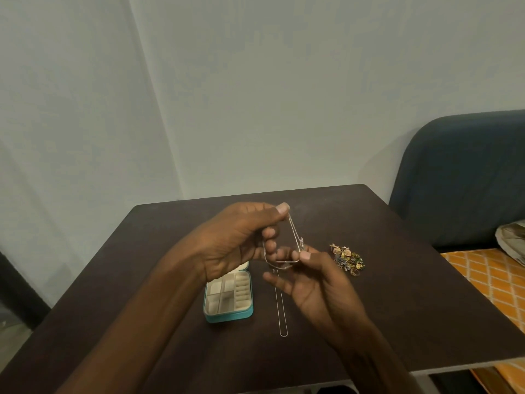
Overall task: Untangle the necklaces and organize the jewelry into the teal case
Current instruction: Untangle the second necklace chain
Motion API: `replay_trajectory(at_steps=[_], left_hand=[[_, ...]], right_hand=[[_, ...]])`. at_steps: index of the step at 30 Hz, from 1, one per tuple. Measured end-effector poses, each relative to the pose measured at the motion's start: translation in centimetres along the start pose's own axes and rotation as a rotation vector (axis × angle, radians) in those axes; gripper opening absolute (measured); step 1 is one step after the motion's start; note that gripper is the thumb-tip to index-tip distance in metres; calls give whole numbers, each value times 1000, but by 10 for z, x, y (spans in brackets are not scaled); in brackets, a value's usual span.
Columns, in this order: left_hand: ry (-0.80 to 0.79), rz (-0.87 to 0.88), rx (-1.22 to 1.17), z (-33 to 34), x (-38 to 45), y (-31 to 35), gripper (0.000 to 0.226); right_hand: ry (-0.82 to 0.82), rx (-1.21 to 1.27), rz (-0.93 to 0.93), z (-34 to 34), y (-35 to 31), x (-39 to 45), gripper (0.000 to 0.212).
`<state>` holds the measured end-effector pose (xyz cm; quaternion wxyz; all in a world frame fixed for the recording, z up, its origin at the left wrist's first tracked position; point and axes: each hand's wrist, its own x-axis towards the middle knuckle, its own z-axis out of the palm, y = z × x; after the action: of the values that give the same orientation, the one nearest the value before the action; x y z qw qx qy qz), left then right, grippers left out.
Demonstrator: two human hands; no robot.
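Above the dark table [397, 280], my left hand [241, 240] pinches the top of a thin silver necklace [294, 231] between thumb and forefinger. My right hand [315, 280] pinches the same chain lower down, near a small pendant. A loop of chain runs between the two hands. A second silver chain [281, 311] lies straight on the table below them. The teal case [228, 300] lies open to the left, showing cream compartments; its far part is hidden behind my left hand. A pile of gold and green earrings and rings [348, 258] sits to the right.
A pale wall rises just behind the table. A dark blue chair back [460, 177] and an orange patterned cushion [488, 277] stand at the right. The table's front edge runs along the bottom right.
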<state>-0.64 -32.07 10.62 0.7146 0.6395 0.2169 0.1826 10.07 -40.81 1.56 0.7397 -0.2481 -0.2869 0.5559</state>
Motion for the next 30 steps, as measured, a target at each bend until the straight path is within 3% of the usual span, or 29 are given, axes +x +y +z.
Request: replay_trajectory(at_steps=[9, 15, 19, 21, 25, 28, 30], left_hand=[[91, 17, -144, -3, 4, -5, 8], [38, 73, -57, 1, 5, 5, 7], [-7, 105, 61, 3, 3, 12, 9], [-13, 106, 105, 4, 2, 14, 10], [-9, 93, 157, 7, 0, 18, 9], [1, 91, 229, 8, -2, 18, 10], [2, 96, 270, 8, -3, 19, 10]], right_hand=[[12, 271, -8, -1, 5, -8, 28], [27, 212, 43, -1, 22, -11, 37], [53, 137, 50, -3, 31, -10, 56], [89, 74, 37, -3, 33, -10, 63], [218, -236, -113, -3, 27, -3, 44], [172, -498, -237, 3, 10, 4, 44], [128, -571, -275, 7, -2, 5, 32]])
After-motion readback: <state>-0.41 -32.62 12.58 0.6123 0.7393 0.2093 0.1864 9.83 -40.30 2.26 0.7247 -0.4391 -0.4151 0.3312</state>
